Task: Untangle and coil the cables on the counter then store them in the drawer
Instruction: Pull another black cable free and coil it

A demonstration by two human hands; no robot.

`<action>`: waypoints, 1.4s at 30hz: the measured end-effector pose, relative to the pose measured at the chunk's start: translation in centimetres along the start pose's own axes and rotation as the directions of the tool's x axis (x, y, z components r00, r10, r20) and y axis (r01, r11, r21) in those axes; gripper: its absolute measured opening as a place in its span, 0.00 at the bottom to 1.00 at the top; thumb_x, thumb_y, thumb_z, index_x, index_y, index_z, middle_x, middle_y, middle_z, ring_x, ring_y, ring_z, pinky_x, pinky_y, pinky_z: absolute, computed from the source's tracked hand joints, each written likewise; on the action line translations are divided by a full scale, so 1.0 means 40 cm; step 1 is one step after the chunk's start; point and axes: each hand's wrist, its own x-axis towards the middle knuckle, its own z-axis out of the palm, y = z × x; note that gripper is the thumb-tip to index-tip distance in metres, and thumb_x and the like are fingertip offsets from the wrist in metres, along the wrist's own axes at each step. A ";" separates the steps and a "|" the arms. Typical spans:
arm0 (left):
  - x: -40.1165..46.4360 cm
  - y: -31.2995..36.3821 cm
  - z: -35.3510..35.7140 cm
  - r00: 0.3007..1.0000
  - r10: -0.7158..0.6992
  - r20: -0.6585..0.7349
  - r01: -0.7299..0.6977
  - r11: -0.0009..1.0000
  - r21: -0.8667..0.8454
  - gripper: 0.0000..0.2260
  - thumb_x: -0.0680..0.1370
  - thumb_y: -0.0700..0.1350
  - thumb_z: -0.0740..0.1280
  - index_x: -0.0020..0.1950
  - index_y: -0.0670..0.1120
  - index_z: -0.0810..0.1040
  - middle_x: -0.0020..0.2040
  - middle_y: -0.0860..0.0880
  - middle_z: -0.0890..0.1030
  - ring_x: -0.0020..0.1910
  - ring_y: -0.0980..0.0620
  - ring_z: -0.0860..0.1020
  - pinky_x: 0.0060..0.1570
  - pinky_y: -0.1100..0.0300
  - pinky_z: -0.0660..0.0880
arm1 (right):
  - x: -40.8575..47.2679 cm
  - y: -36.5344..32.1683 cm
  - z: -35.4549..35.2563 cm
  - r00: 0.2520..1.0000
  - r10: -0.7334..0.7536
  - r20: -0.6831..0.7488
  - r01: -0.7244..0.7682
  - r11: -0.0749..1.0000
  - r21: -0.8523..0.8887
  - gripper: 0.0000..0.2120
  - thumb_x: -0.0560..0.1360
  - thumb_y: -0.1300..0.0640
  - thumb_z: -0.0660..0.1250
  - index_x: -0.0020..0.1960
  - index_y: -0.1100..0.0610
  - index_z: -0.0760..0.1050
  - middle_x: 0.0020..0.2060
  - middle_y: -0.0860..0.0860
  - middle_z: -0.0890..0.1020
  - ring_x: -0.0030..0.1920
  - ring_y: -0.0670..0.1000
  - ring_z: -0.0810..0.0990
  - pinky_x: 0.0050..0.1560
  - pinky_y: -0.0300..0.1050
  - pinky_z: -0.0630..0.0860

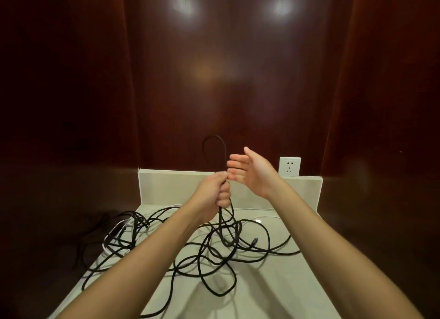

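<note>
Pale counter [273, 290], black cable [214, 252] tangle, left end shadowed

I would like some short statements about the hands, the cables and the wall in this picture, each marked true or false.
1. The left hand grips a black cable. True.
2. The right hand grips a cable too. False: its fingers are straight and hold nothing.
3. A loop of the cable stands above the left fist. True.
4. The cables lie neatly coiled. False: they lie tangled on the counter.
5. A white socket is on the wall. True.
</note>
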 end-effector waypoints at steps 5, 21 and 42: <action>0.033 0.090 -0.019 0.993 0.042 -0.112 -0.089 0.884 -0.458 0.11 0.86 0.43 0.54 0.47 0.43 0.71 0.24 0.53 0.61 0.18 0.59 0.57 0.17 0.68 0.55 | -0.074 0.121 0.013 0.961 0.102 0.255 -0.064 0.986 -0.154 0.36 0.83 0.38 0.41 0.60 0.63 0.77 0.51 0.60 0.82 0.51 0.55 0.81 0.57 0.47 0.75; 0.018 0.075 -0.081 0.993 -0.112 0.024 0.113 0.931 -0.346 0.34 0.84 0.62 0.51 0.76 0.35 0.62 0.63 0.35 0.80 0.57 0.39 0.81 0.61 0.45 0.75 | -0.114 0.084 0.048 0.971 -0.234 -0.042 0.234 0.972 -0.002 0.18 0.84 0.49 0.56 0.37 0.54 0.69 0.22 0.45 0.59 0.23 0.44 0.54 0.26 0.38 0.54; -0.038 0.058 -0.026 0.990 -0.139 -0.001 0.128 0.912 -0.390 0.14 0.86 0.44 0.54 0.42 0.44 0.70 0.21 0.54 0.58 0.15 0.59 0.56 0.15 0.67 0.53 | -0.040 0.067 0.016 0.995 0.097 -0.026 -0.094 0.988 0.120 0.21 0.84 0.46 0.52 0.60 0.60 0.75 0.48 0.56 0.82 0.43 0.52 0.81 0.47 0.45 0.78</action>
